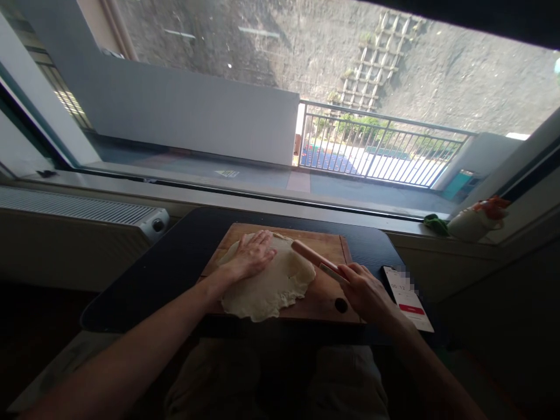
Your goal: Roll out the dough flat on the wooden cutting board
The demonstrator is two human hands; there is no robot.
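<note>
A wide, thin sheet of pale dough (pixel 266 294) with a ragged near edge lies on a wooden cutting board (pixel 328 248). My left hand (pixel 252 255) rests flat on the dough's upper left part, fingers stretched out. In my right hand (pixel 365 290), at the board's right side, is a pink rod-like tool (pixel 315 255) with a rounded end and a shorter pale bar alongside it. Its rounded end reaches over the dough's right edge; I cannot tell whether it touches. My fingers wrap round its near end and hide that part.
The board sits on a dark table (pixel 144 274) with rounded corners. To the right lies a phone (pixel 409 300) showing a timer. A radiator (pixel 83 210) stands at the left below the window. A pale pot (pixel 472 223) and a green cloth-like item (pixel 435 224) are on the sill.
</note>
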